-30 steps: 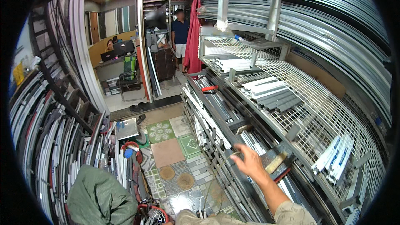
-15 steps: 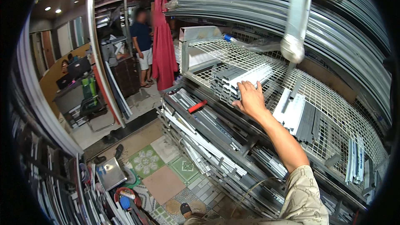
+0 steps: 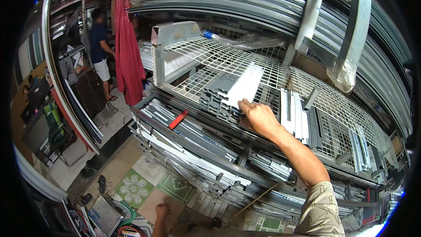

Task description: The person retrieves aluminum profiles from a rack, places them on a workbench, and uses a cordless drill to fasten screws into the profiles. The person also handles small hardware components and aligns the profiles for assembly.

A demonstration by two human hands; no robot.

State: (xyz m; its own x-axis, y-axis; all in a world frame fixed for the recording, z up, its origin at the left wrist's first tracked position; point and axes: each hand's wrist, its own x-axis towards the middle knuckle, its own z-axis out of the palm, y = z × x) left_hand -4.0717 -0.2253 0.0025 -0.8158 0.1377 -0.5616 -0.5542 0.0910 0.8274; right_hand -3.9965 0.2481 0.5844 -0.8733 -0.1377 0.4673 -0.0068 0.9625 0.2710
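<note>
On the wire mesh shelf lies a stack of grey and white interlocking profiles (image 3: 219,94), their notched ends facing me. My right hand (image 3: 261,118) reaches in from the lower right, its fingers bent and closed at the near end of a white profile (image 3: 245,85) on top of the stack. The thumb is mostly hidden. Low in the view my left hand (image 3: 162,211) hangs above the tiled floor, loosely curled, with nothing visible in it and touching nothing.
More white and grey strips (image 3: 294,116) lie right of the stack. Below, a rack holds long profiles (image 3: 188,131) and a red tube (image 3: 178,120). Vertical metal posts (image 3: 351,39) stand at upper right. A person (image 3: 101,52) stands beyond the red cloth (image 3: 126,48).
The view has turned right and shifted. My right hand's spread fingers have drawn together at the near end of the white profile. My left hand has come into view at the bottom.
</note>
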